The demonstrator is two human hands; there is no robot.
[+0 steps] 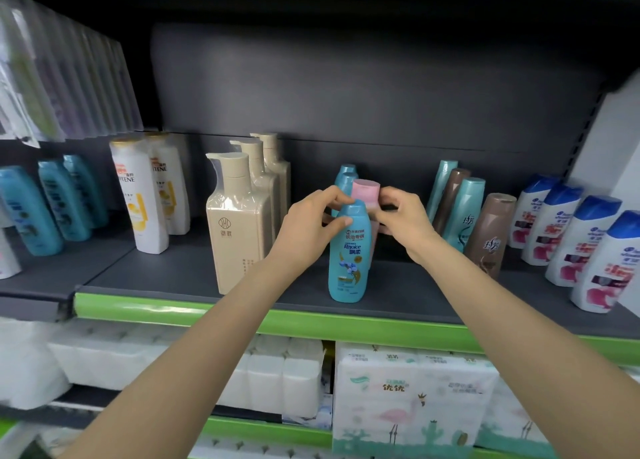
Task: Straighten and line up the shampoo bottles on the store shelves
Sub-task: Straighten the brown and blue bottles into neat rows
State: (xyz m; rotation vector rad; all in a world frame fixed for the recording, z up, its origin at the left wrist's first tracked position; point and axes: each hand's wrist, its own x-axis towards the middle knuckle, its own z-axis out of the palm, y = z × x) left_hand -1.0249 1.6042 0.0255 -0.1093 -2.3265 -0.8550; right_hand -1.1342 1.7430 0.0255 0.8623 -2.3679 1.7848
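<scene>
With my left hand (311, 226) steadying the blue bottle (349, 254) at the shelf (242, 268) front, thumb on its shoulder, my right hand (403, 221) pinches the pink bottle (365, 192) directly behind; I would square both labels forward, upright.

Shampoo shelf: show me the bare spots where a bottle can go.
Bare shelf lies between the blue Rejoice bottle and the brown bottle, and between the Pantene bottles and the beige pump bottles. It is crowded at the white bottles far right.
</scene>
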